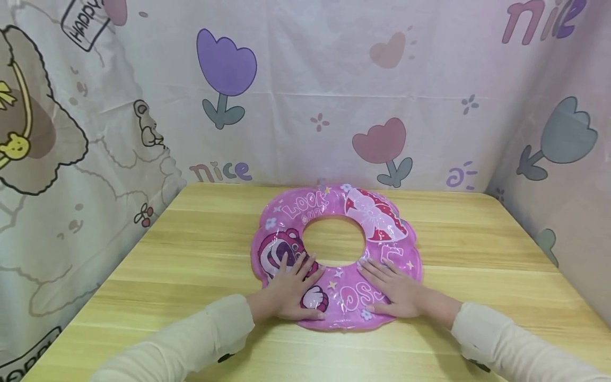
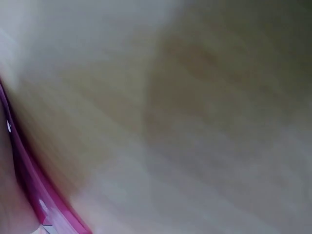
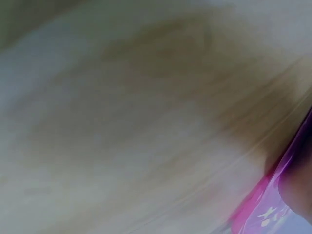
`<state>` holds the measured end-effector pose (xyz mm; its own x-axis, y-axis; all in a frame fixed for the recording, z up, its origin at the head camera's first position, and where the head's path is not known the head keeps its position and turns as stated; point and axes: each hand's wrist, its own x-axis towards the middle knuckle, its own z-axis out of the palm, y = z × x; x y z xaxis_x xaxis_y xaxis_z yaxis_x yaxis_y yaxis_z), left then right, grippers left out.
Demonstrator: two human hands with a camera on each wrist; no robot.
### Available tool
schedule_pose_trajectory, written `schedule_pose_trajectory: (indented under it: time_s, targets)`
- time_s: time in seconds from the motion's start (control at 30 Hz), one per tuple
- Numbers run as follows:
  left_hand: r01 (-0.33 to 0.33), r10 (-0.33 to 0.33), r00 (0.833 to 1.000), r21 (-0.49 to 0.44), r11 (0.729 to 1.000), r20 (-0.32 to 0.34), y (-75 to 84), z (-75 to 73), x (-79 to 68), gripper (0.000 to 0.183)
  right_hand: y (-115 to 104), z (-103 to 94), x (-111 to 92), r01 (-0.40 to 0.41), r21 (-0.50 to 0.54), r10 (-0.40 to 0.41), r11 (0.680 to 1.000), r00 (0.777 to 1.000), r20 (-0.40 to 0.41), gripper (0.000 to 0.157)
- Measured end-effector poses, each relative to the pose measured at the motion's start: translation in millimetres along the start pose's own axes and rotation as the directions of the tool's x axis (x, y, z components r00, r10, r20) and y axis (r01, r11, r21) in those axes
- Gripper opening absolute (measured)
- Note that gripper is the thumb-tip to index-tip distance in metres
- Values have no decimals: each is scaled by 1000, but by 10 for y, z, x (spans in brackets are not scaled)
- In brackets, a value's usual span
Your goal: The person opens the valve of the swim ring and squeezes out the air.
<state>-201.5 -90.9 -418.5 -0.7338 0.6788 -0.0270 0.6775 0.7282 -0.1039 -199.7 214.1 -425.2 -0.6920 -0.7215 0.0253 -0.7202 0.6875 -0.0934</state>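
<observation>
Ring: a glossy pink inflatable plastic swim ring (image 1: 341,278) with a scalloped outer edge lies flat on the pale yellow wood-grain table (image 1: 477,249), near the middle, its hole showing bare wood.
Left hand: the left hand (image 1: 292,289) rests palm down on the ring's near left part, fingers straight and spread, thumb pointing inward along the near edge; it grips nothing.
Right hand: the right hand (image 1: 397,291) lies palm down on the near right part, fingers extended toward the hole, thumb pointing inward; it grips nothing either.
Bear print: a dark pink cartoon bear (image 1: 279,249) is partly covered by the left fingers.
Lettering: "LOOK" reads clearly at the far left; the letters at the near right run under the right hand, so the whole word is hidden.
Sleeves: two cream sleeves, left (image 1: 191,339) and right (image 1: 506,339), are cut off by the lower frame; a dark scrap under each cuff is too little to identify.
Backdrop: white cloth printed with tulips (image 1: 296,63) stands behind the table, its upper part cropped.
Wrist views: both are mostly blur, with only a pink sliver of ring and a bit of hand at a lower corner.
</observation>
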Motion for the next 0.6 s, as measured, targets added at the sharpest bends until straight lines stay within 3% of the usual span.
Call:
schedule_pose_trajectory:
  time_s: [0.4,0.6]
  targets:
    - [-23,30,998,-135,991,50,-50,-38,-9,94,-14,-30,26,-12,41,11,999,1000,19,78]
    - [-38,39,999,-107,993,7,-44,1,-22,96,-5,-55,11,7,39,-7,999,1000,-4,78]
